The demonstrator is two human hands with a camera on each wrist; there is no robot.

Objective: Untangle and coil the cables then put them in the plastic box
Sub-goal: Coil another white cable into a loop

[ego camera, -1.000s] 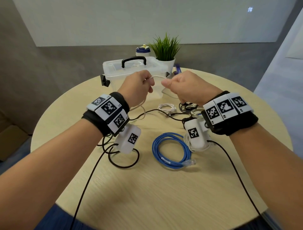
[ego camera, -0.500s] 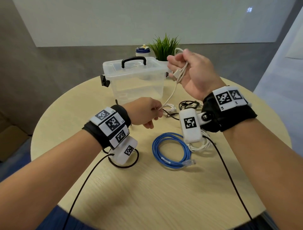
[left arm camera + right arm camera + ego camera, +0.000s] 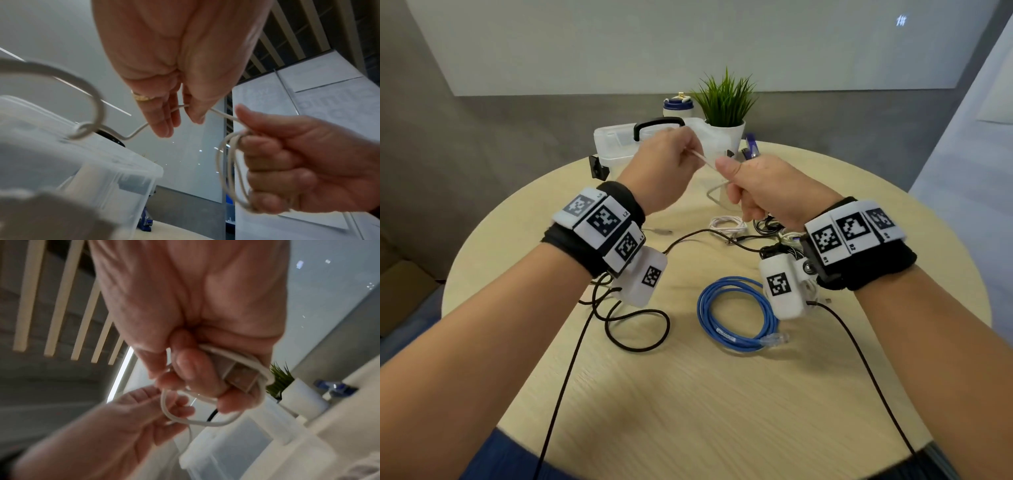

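Both hands are raised in front of the clear plastic box (image 3: 616, 144), which has a black handle. My right hand (image 3: 756, 188) grips a small coil of thin white cable (image 3: 228, 170) with its USB plug (image 3: 240, 378) against the fingers. My left hand (image 3: 671, 161) pinches the same white cable (image 3: 703, 160) between thumb and fingers, a short taut stretch running between the hands. The free end (image 3: 662, 231) trails on the table. A coiled blue network cable (image 3: 736, 315), a small white bundle (image 3: 727, 224) and tangled black cables (image 3: 767, 226) lie on the table.
A round wooden table (image 3: 722, 394) carries everything. A potted green plant (image 3: 724, 116) and a blue-capped bottle (image 3: 677, 106) stand behind the box, with a blue object (image 3: 751, 147) to the right. Black wrist-camera leads (image 3: 633, 329) loop over the near table.
My right hand came down from its raised position by the box. My left hand rose from the table to meet it, feeding another stretch of white cable to the coil.
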